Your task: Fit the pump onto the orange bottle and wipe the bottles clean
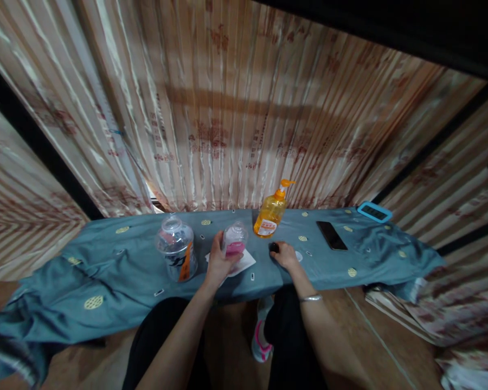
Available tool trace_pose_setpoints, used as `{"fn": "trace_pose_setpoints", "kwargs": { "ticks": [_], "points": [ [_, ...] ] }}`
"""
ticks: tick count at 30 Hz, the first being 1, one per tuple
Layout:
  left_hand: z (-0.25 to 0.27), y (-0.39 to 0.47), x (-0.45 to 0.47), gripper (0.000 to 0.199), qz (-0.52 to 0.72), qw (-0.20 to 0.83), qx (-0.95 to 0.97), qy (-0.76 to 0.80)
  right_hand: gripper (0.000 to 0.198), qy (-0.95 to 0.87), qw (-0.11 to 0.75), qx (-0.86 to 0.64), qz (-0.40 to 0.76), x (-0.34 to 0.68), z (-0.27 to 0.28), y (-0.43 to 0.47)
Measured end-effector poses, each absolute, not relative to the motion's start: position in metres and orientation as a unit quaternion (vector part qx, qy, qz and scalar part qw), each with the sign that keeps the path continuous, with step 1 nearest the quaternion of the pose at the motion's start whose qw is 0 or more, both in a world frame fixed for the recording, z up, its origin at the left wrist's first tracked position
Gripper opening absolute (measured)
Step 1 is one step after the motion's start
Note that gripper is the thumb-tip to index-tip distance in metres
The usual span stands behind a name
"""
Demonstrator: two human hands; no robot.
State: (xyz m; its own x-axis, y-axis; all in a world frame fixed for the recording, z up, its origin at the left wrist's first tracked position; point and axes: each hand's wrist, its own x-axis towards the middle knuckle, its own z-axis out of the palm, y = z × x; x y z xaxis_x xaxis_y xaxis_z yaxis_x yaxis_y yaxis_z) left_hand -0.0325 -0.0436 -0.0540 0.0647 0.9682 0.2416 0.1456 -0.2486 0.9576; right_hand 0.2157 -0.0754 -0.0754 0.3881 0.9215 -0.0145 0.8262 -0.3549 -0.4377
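My left hand point(218, 264) is wrapped round a clear plastic bottle point(236, 238) with a pink label. Beneath it, a white sheet of paper point(244, 262) lies on the cloth. Farther right, the fingers of my right hand point(285, 255) are closed on a small black object point(274, 247), low over the table; its kind is unclear. A round white piece point(299, 255) shows beside that hand. Just behind and between both hands stands an upright pump bottle point(269, 215) of yellow-orange liquid.
A large clear plastic cup point(180, 254) with a domed lid stands left of my left hand. To the right lie a dark phone point(331, 235) and a blue-framed digital clock point(374, 212). A green patterned cloth point(126, 271) covers the narrow table, with a curtain point(211, 108) right behind.
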Motion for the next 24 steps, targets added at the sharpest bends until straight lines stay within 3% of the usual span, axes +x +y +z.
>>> {"fn": "trace_pose_setpoints", "kwargs": {
  "ticks": [5, 11, 13, 14, 16, 18, 21, 24],
  "points": [
    [-0.04, -0.067, -0.053, 0.078, 0.517, 0.356, 0.626, 0.462, 0.034, -0.539, 0.226, -0.805, 0.098, 0.217, -0.081, -0.085],
    [-0.005, -0.117, -0.108, 0.037, 0.507, 0.321, 0.679, 0.423, 0.062, -0.529, 0.386, -0.756, 0.029, 0.194, -0.081, -0.115],
    [0.002, -0.125, -0.131, 0.037, 0.545, 0.284, 0.642, 0.459, 0.066, -0.536, 0.433, -0.724, 0.022, 0.179, -0.081, -0.128],
    [0.003, -0.124, -0.14, 0.047, 0.577, 0.256, 0.614, 0.473, 0.066, -0.54, 0.452, -0.71, 0.022, 0.171, -0.081, -0.134],
    [0.003, -0.113, -0.153, 0.086, 0.627, 0.191, 0.56, 0.507, 0.064, -0.544, 0.481, -0.687, 0.031, 0.156, -0.08, -0.144],
    [0.0, -0.094, -0.156, 0.113, 0.609, 0.204, 0.544, 0.54, 0.062, -0.543, 0.502, -0.672, 0.046, 0.143, -0.079, -0.149],
    [-0.005, -0.064, -0.15, 0.127, 0.593, 0.263, 0.524, 0.552, 0.06, -0.543, 0.519, -0.655, 0.075, 0.133, -0.079, -0.151],
    [-0.007, -0.048, -0.142, 0.125, 0.582, 0.275, 0.53, 0.553, 0.055, -0.542, 0.53, -0.642, 0.112, 0.13, -0.08, -0.149]
  ]
}}
